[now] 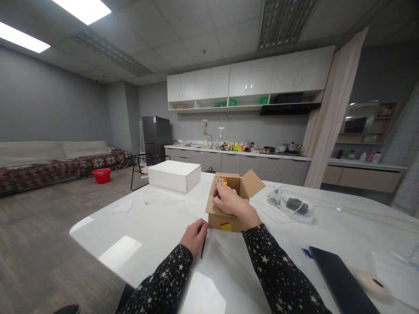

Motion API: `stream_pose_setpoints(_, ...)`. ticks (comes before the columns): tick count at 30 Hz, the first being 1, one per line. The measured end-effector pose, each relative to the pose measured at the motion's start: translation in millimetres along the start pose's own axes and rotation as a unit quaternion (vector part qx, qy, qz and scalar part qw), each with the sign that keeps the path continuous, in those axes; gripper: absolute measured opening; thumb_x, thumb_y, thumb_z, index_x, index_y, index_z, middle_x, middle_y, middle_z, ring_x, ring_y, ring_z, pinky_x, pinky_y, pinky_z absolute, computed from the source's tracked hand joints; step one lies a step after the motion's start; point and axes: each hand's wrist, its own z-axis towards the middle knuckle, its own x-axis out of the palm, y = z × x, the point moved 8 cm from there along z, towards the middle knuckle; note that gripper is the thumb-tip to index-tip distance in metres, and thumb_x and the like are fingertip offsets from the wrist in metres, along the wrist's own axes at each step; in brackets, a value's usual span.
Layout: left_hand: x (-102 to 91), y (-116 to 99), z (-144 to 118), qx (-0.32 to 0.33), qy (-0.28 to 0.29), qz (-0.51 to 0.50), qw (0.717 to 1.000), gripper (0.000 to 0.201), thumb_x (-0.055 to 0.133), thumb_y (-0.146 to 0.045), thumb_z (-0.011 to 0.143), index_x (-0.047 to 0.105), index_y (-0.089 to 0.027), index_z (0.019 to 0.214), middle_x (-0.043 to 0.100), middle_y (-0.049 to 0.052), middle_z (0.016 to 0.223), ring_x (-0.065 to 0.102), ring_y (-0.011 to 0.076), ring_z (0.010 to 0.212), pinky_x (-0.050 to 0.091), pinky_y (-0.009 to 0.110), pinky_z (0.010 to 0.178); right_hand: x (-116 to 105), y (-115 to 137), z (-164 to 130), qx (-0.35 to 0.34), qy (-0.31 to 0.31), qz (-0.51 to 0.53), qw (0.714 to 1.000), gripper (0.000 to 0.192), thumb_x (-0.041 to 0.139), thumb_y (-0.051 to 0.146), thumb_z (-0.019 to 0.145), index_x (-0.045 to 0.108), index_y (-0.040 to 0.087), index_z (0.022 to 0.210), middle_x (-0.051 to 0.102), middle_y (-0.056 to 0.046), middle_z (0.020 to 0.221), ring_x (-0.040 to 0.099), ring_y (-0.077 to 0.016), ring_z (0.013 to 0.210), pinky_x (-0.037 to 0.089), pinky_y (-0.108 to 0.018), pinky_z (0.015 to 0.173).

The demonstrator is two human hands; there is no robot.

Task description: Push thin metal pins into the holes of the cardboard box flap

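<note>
Where hands (212, 218) meet: cardboard box (229, 205).

You're not getting any readable text here: the red-yellow sticker on the cardboard box (225, 205), centre frame, is blurring out.

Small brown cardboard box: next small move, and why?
Probably fold the near flap shut: the small brown cardboard box stands open on the white table, the right hand already on its near flap, while the left hand holds a thin dark pen.

place: studio flat | kitchen cabinets (248, 78) | fridge (156, 135) | sofa (52, 159)
</note>
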Motion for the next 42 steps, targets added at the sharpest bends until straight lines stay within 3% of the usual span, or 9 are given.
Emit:
stream_pose_setpoints(13, -1.2, 3.4, 1.2, 0.012, -0.006, 0.013, 1.0, 0.028, 0.042, -0.04, 0.085, 0.053, -0.019, 0.069, 0.051, -0.003, 0.056, 0.048, 0.0141, 0.058, 0.037, 0.025, 0.06, -1.8, -7.2, 0.7, -0.001, -0.005, 0.028, 1.0, 0.01, 0.047, 0.018, 0.079, 0.054, 0.018, 0.086, 0.063, -0.008, 0.097, 0.054, -0.0201, 0.091, 0.036, -0.029, 0.074)
stream_pose_setpoints(42, 1.5, 6.5, 1.9, 0.016, 0.002, 0.023, 1.0, 0.027, 0.04, -0.039, 0.087, 0.052, -0.019, 0.071, 0.048, -0.003, 0.059, 0.046, 0.0143, 0.061, 0.035, 0.026, 0.063, -4.8, -7.1, 4.6, -0.076, -0.041, 0.067, 0.994, 0.011, 0.048, 0.011, 0.076, 0.052, 0.018, 0.083, 0.061, -0.005, 0.087, 0.053, -0.0165, 0.079, 0.037, -0.027, 0.07)
